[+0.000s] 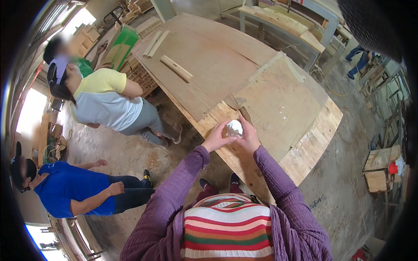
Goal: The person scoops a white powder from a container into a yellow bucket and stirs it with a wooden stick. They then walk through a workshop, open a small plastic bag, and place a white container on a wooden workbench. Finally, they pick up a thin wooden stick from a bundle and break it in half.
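Over the near edge of a large wooden table (209, 56), both my hands close around a small, rounded thing (235, 127). It looks white on top and shiny or see-through lower down; its exact kind cannot be made out. My left hand (217, 137) cups it from the left, and my right hand (249, 137) from the right. The thumbs come together at its near side. Just beyond my right fingers lies a brown curved piece (245, 115) on the tabletop.
Wooden strips (176, 68) lie toward the table's far left. A person in a yellow-and-white shirt (106, 98) stands at its left side, near someone with a green box (124, 47). Another person in blue (78, 187) is nearer left. A wooden bench (283, 21) stands beyond.
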